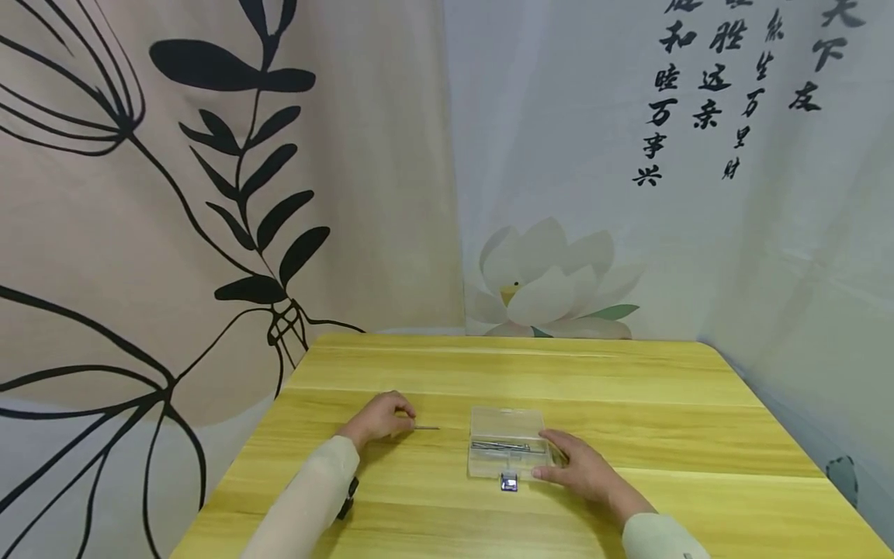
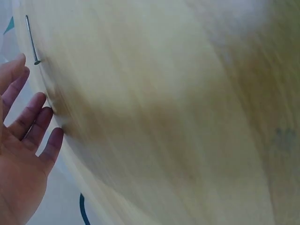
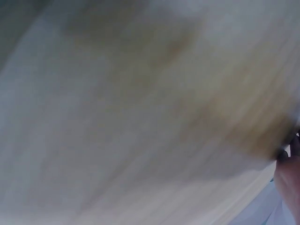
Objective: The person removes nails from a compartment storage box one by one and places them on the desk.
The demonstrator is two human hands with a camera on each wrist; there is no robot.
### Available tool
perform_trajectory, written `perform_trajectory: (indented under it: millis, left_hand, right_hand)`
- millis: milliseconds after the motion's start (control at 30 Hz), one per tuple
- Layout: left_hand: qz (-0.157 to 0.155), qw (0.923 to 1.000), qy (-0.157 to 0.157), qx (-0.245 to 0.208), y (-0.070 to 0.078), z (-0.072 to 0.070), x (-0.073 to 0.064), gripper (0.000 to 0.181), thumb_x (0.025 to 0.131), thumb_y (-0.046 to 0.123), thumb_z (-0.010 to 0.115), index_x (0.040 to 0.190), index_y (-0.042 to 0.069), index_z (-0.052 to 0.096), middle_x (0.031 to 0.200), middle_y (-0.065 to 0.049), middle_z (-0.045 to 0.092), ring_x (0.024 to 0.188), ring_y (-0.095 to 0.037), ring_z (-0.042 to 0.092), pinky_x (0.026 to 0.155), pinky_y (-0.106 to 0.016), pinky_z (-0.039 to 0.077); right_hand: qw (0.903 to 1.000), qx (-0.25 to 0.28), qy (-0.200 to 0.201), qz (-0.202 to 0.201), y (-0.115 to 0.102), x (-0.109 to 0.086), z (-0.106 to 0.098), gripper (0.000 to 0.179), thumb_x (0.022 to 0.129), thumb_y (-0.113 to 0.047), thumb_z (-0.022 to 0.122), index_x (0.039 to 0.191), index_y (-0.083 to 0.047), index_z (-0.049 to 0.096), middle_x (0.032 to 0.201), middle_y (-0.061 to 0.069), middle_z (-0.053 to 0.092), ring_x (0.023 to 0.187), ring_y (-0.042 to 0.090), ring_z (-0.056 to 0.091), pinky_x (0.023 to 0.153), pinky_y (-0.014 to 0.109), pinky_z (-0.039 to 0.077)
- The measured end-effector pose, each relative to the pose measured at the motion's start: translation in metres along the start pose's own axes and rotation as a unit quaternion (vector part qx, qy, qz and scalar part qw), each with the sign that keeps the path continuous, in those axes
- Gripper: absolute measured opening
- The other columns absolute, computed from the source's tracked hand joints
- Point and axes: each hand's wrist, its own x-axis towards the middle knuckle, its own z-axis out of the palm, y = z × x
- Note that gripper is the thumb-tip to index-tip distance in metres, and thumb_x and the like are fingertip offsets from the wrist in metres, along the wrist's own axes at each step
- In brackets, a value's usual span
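Note:
In the head view, my left hand (image 1: 380,419) is over the table left of the box, beside a single steel nail (image 1: 427,428). The left wrist view shows this nail (image 2: 32,40) lying on the wood just off the thumb and fingertips of the left hand (image 2: 26,140), whose fingers are loosely bent with nothing held. A clear plastic box (image 1: 482,467) stands with its lid raised toward the back, and several nails (image 1: 499,446) lie inside. My right hand (image 1: 583,466) holds the box's right side between thumb and fingers; in its wrist view only a blurred bit of hand (image 3: 288,176) shows.
A small shiny bluish-purple piece (image 1: 509,483) sits at the box's front edge. The yellow wooden table (image 1: 628,396) reaches back to printed curtains (image 1: 391,194). Something black (image 1: 347,498) is at the left wrist.

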Motion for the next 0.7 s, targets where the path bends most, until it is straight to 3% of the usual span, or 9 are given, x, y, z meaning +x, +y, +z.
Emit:
perform_trajectory:
  millis: [267,700]
  left_hand:
    - [-0.009,0.9997,0.008,-0.023,0.009,-0.007,0.003,0.019,0.095,0.018,0.070,0.111,0.010,0.072,0.123,-0.007,0.061,0.117,-0.033,0.055,0.096,-0.051,0.045]
    - [0.045,0.9971,0.010,-0.061,0.045,0.001,0.018,0.029,0.098,0.022,0.066,0.123,0.007,0.067,0.127,-0.007,0.060,0.122,-0.033,0.051,0.099,-0.052,0.042]
  right_hand:
    - [1.0000,0.000,-0.004,0.003,-0.001,-0.001,-0.001,0.080,0.082,-0.047,0.079,0.146,-0.010,0.049,0.149,0.021,0.043,0.136,0.049,0.034,0.108,0.065,0.026]
    - [1.0000,0.002,-0.003,-0.001,-0.003,-0.001,-0.001,0.080,0.082,-0.045,0.079,0.146,-0.009,0.049,0.148,0.022,0.044,0.136,0.049,0.035,0.108,0.065,0.026]
